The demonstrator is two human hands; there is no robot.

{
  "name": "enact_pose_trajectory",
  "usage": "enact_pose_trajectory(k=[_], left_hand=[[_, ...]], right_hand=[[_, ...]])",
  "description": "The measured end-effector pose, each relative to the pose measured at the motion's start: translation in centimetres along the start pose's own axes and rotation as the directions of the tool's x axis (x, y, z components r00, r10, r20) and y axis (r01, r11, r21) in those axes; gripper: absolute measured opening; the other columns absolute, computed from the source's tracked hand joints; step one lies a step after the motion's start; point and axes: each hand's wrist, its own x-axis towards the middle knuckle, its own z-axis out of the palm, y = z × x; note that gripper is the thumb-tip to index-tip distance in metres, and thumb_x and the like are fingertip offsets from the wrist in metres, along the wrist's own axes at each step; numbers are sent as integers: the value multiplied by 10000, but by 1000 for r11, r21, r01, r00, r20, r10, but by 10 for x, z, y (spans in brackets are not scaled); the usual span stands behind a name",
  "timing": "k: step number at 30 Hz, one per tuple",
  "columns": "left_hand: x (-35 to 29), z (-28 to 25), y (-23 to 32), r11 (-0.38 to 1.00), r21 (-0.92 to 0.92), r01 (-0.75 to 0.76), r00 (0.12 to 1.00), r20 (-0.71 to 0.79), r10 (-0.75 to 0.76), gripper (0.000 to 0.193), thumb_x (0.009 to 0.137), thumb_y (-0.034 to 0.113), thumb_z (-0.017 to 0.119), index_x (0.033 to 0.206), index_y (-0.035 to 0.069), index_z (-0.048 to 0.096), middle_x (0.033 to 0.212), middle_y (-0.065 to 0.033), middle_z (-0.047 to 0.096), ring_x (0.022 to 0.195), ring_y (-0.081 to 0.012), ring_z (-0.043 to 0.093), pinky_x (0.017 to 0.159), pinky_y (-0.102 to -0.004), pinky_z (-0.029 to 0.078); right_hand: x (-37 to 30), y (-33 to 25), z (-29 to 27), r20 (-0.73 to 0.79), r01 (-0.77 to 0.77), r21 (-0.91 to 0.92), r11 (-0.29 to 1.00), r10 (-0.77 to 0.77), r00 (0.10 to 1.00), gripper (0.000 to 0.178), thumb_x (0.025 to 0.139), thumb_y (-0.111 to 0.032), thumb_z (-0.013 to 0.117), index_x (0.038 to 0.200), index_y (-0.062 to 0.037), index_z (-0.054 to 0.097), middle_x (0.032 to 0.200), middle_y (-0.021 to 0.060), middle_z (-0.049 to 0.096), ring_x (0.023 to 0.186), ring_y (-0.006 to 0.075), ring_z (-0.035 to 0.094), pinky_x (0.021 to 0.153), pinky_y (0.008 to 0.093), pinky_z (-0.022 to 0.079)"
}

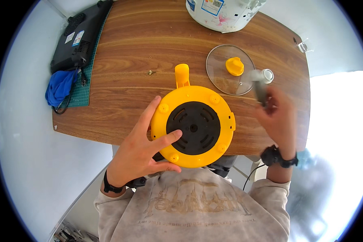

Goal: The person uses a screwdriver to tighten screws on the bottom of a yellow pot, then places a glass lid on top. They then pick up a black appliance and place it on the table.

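A round yellow plastic appliance (192, 126) is held upturned at the near edge of the wooden table (125, 68), its black vented base plate (193, 128) facing upward, apparently so that the underside is exposed for access. It is steadied by the left hand (139, 151): the fingers (165, 139) are spread wide, the thumb on the black plate, the others along the yellow rim. Its stubby yellow handle (182, 75) points away from the person. A slim grey tool with a pale cap (262, 82), blurred, is gripped in the right hand (276, 117), the fingers closed around its shaft. A clear glass lid (230, 69) with a yellow knob is laid flat beyond the appliance, apart from it. A white cylindrical cooker (222, 14), a black device (78, 36) on a green cutting mat (86, 80), and a blue cloth (59, 86) are placed further off.
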Motion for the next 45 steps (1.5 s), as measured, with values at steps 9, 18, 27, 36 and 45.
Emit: enact_pose_trajectory(k=[9,18,27,36,45], left_hand=[[3,-4,7,999,44,26,1000,13,-27,791,630,611,858,1304,260,639,1619,-314,171,1417,-488,398,1090,-487,460],[15,-28,27,946,322,-23,998,60,3,590,727,502,845,1208,196,695,1580,-224,334,1422,-464,390,1133,-478,411],[55,-46,41,956,294,-19,998,69,-2,444,819,302,806,1190,105,664,1270,-109,600,1121,-321,614,942,-396,522],[61,-42,66,880,472,-43,967,240,-81,767,723,366,856,1359,52,565,1322,-130,523,1201,-304,557,933,-386,540],[61,-36,72,813,579,-61,955,270,-120,899,675,391,870,1410,21,507,1347,-137,485,1202,-289,538,872,-347,568]], right_hand=[[-7,-33,-37,-199,328,698,636,-267,943,396,820,-191,714,1111,35,569,964,157,656,796,213,692,642,289,618],[4,-46,-15,-31,196,762,618,-266,963,330,864,-4,713,1163,46,582,1031,120,673,871,184,721,797,314,623],[4,-57,-17,-102,350,572,742,-360,928,338,785,-79,859,1023,3,634,912,57,685,801,107,683,714,253,573],[11,-76,-23,-95,422,297,857,-413,906,344,750,-142,922,767,-54,590,660,-34,558,594,51,478,533,213,362],[38,-65,-29,162,135,520,843,-252,954,294,813,-217,868,799,-39,635,683,28,656,554,78,623,511,205,503]])
